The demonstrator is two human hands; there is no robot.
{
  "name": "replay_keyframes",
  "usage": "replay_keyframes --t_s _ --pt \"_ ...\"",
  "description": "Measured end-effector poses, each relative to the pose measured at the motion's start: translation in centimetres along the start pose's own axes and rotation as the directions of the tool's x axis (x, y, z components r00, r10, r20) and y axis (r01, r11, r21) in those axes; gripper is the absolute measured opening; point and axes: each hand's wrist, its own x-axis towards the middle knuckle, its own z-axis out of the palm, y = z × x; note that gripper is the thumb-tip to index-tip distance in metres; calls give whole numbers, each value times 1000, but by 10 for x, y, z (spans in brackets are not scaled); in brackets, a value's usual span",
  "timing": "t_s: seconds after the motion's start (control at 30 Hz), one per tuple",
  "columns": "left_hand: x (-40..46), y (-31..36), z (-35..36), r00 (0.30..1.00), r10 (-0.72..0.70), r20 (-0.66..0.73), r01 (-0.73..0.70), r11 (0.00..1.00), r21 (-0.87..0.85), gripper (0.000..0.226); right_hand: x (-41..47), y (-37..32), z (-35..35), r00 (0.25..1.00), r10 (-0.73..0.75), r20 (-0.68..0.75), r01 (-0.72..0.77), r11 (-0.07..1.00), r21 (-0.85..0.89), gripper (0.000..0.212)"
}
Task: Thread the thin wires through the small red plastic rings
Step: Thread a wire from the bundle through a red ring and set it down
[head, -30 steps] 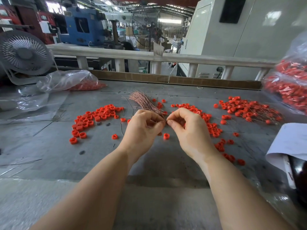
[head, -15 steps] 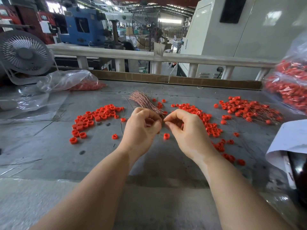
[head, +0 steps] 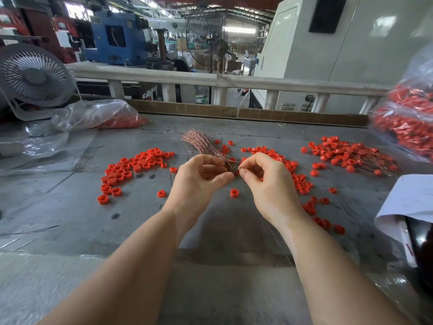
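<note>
My left hand (head: 201, 179) grips a bundle of thin copper wires (head: 201, 144) that fans out up and to the left. My right hand (head: 264, 181) is just to its right, thumb and forefinger pinched together near the bundle's lower end; a single wire between them is too thin to make out. Loose red plastic rings (head: 136, 165) lie scattered on the grey table (head: 70, 207), and one ring (head: 233, 193) sits between my wrists. A pile of rings with wires through them (head: 351, 156) lies at the right.
A clear bag of red rings (head: 407, 123) stands at the far right edge, and another plastic bag (head: 93, 116) lies at the back left beside a white fan (head: 32, 78). White paper (head: 412, 195) covers a dark object at the right. A railing runs behind the table.
My hands have drawn slightly apart. The right hand's pinched fingertips moved away from the left thumb to the right, and the left hand's fingers have loosened a little.
</note>
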Motion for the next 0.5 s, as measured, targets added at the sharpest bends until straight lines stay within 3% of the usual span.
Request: replay_keyframes --t_s 0.1,0.5 --pt "-1 1 0 999 -42 -5 41 994 -102 19 0 0 -1 1000 3 -4 -3 1000 6 15" --pt "-2 4 -1 999 38 37 -36 998 -57 29 -1 1 0 1000 3 0 -3 1000 -4 16"
